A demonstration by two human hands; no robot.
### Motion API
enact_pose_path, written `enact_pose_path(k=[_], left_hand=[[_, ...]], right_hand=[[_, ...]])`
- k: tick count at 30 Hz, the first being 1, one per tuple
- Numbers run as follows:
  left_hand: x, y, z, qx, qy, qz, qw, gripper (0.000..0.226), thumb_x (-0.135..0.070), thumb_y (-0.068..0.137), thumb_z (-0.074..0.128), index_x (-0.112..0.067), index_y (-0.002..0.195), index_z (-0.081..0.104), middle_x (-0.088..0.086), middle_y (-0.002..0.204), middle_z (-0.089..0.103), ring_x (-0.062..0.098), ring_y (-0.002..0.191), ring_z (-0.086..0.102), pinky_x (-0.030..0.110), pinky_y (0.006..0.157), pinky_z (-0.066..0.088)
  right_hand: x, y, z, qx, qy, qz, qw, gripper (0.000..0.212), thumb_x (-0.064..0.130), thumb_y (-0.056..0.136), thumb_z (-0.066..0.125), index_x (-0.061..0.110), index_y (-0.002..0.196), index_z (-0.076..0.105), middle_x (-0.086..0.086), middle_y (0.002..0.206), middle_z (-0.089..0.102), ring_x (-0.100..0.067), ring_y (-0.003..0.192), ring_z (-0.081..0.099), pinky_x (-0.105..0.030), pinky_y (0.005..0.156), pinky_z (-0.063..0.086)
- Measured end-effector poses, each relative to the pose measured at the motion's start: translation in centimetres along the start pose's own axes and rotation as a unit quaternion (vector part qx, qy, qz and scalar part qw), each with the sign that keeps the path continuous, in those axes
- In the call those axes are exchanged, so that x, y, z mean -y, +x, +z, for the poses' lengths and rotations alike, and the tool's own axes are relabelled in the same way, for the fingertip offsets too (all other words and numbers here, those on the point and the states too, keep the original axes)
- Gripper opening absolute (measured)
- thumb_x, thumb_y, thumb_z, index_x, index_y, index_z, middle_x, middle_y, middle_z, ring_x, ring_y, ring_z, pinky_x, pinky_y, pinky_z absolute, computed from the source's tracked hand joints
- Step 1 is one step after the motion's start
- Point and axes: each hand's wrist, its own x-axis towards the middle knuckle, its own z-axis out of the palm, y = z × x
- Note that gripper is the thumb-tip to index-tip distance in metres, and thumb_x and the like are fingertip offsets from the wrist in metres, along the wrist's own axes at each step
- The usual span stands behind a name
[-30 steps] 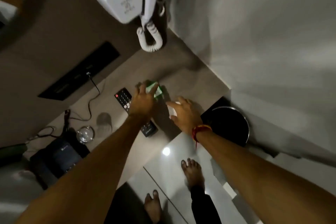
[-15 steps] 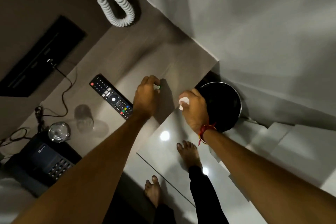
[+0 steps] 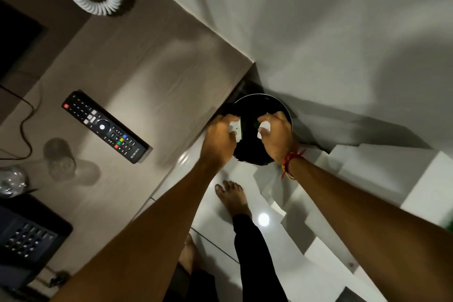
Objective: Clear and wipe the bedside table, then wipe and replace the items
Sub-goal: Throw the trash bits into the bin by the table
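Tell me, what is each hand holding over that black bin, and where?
Left hand pinches a small white-and-green packet by its end; right hand closes around crumpled white paper, both above the bin.

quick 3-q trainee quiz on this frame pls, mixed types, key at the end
1. True or false: both hands are over the black bin.
2. Multiple choice. Where does the remote lie?
A. on the floor
B. on the table top, buttons up
C. in the left hand
3. Fill in: the right hand holds something small and ____ in colour.

Key
1. True. Each hand holds a small scrap over the bin's opening.
2. B. It lies flat on the table, apart from both hands, near the drinking glass.
3. White. What the scrap is cannot be told.
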Motion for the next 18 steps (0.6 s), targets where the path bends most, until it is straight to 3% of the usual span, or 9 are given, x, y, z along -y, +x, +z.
enact_pose_path(k=[4,7,10,13,18], left_hand=[[0.8,-1.7,-0.6,-0.039,-0.008,0.015,0.999,0.04,-0.006,0.101,0.056,-0.012,0.14,0.056,0.013,0.143,0.052,0.031,0.122,0.064,0.042,0.103,0.057],[1.3,-3.3,-2.1,-0.111,-0.029,0.013,0.993,0.03,-0.005,0.101,0.055,-0.009,0.13,0.062,0.012,0.13,0.059,0.027,0.109,0.067,0.029,0.093,0.058],[2.1,-5.0,-4.2,-0.178,-0.05,-0.002,0.983,0.023,-0.007,0.101,0.053,-0.01,0.12,0.065,0.01,0.119,0.062,0.025,0.097,0.066,0.033,0.085,0.058],[3.6,-7.2,-7.1,-0.25,-0.092,-0.046,0.963,0.019,-0.014,0.101,0.056,-0.014,0.119,0.063,0.004,0.116,0.06,0.017,0.092,0.063,0.037,0.082,0.059],[7.5,-11.9,-11.3,-0.359,-0.176,-0.15,0.904,0.024,-0.016,0.098,0.063,-0.016,0.121,0.057,0.002,0.117,0.055,0.013,0.095,0.058,0.029,0.083,0.055]], right_hand=[[0.5,-0.6,-0.6,-0.025,-0.051,-0.03,0.998,0.039,0.011,0.098,0.06,0.011,0.138,0.06,-0.013,0.138,0.051,-0.033,0.127,0.054,-0.04,0.109,0.049],[2.2,-1.5,-1.0,-0.038,-0.072,-0.061,0.995,0.04,0.01,0.098,0.058,0.011,0.138,0.06,-0.011,0.136,0.05,-0.031,0.127,0.054,-0.038,0.107,0.05],[5.1,-2.5,-1.0,-0.047,-0.074,-0.099,0.991,0.037,0.012,0.099,0.055,0.011,0.135,0.062,-0.01,0.136,0.051,-0.03,0.125,0.055,-0.041,0.1,0.054],[9.8,-3.7,0.2,-0.029,-0.087,-0.173,0.981,0.033,0.014,0.099,0.055,0.009,0.131,0.062,-0.013,0.137,0.051,-0.032,0.124,0.055,-0.043,0.096,0.056],[18.2,-5.7,4.2,0.034,-0.125,-0.282,0.951,0.033,0.02,0.097,0.061,0.009,0.129,0.061,-0.015,0.129,0.054,-0.033,0.121,0.054,-0.046,0.095,0.056]])
